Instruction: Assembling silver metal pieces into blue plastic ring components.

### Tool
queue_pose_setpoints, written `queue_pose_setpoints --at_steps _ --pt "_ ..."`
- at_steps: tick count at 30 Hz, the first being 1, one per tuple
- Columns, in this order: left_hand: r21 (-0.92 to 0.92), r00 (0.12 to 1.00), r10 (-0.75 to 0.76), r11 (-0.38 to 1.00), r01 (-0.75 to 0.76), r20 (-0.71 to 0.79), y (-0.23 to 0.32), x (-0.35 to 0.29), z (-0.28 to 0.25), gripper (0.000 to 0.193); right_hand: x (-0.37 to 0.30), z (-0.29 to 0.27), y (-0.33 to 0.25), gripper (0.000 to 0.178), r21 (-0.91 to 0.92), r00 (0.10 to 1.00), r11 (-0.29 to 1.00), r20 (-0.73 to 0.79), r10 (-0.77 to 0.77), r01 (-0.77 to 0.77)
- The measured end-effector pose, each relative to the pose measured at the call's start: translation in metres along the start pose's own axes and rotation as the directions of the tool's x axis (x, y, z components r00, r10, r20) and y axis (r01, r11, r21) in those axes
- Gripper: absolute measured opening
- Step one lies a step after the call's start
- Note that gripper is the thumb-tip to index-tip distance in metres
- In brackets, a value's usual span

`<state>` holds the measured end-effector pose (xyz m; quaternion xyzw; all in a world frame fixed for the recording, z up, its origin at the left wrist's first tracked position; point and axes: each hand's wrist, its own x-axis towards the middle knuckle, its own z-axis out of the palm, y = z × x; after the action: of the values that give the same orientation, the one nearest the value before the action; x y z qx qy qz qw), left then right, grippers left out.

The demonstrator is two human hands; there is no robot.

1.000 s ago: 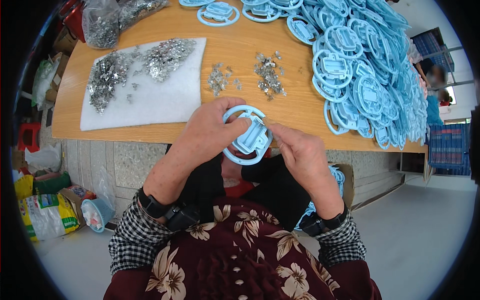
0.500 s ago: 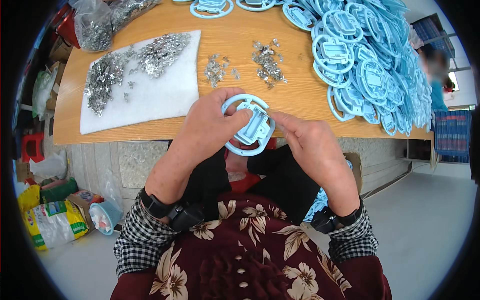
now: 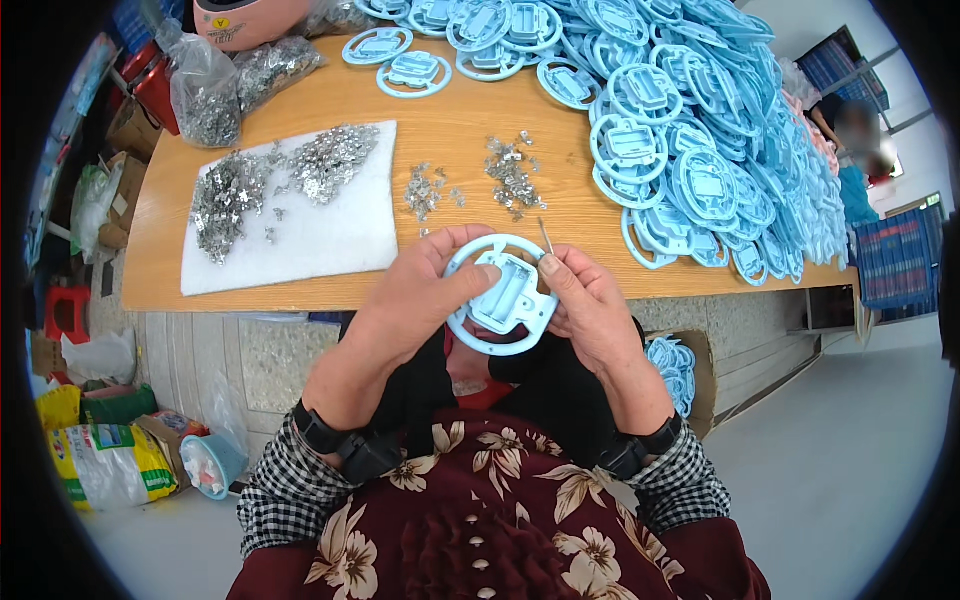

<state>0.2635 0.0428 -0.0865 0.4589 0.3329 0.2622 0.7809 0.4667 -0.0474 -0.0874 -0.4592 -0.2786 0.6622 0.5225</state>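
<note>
My left hand [image 3: 425,290] grips a light-blue plastic toy steering wheel [image 3: 500,345] by its left side, with the thumb pressed on its hollow middle housing. The wheel is tilted up towards me, just off the table's near edge. At its right rim, my right hand [image 3: 590,305] is closed on a thin metal tool [image 3: 545,236], whose slim end points up past the thumb. The tool's exact kind is too small to make out. Beyond my hands lie two small heaps of shiny metal clips [image 3: 512,178], and more metal pieces [image 3: 228,200] rest on a white foam sheet [image 3: 330,245].
A tall pile of blue wheels [image 3: 700,170] covers the table's right side. Bags of metal pieces [image 3: 207,110] and a pink helmet [image 3: 250,22] stand at the far left. Below the table's right side, a cardboard box [image 3: 703,375] holds more blue parts.
My view has shifted, so the table shows farther out. My right hand has turned, its fingers now curled, and the thin tool stands upright above the wheel's rim. My left hand keeps its hold.
</note>
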Motion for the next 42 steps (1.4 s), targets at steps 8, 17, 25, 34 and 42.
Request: queue_pose_setpoints --at_steps 8,17,25,34,42 --pt "0.791 0.895 0.350 0.446 -0.419 0.277 0.008 -0.003 0.006 0.047 -0.003 0.008 -0.015 0.024 -0.504 0.998 0.862 -0.011 -0.068 0.053" --pt "-0.310 0.979 0.058 0.951 0.007 0.198 -0.014 -0.005 -0.006 0.051 -0.009 0.025 0.000 0.018 -0.655 0.895 0.667 0.032 -0.446 0.356" --pt "-0.511 0.989 0.029 0.858 0.052 0.148 -0.018 -0.004 -0.011 0.049 0.006 0.044 0.001 0.030 -0.760 0.820 0.455 0.174 -0.546 0.464" --pt "-0.399 0.989 0.080 0.917 -0.024 0.125 -0.012 -0.004 -0.004 0.054 0.011 0.034 0.013 0.037 -0.786 0.761 0.291 0.319 -0.564 0.545" --pt "-0.500 0.943 0.023 0.852 0.155 0.331 -0.019 0.008 -0.011 0.059 0.006 0.033 0.006 0.043 -0.813 0.627 -0.121 0.525 -0.575 0.570"
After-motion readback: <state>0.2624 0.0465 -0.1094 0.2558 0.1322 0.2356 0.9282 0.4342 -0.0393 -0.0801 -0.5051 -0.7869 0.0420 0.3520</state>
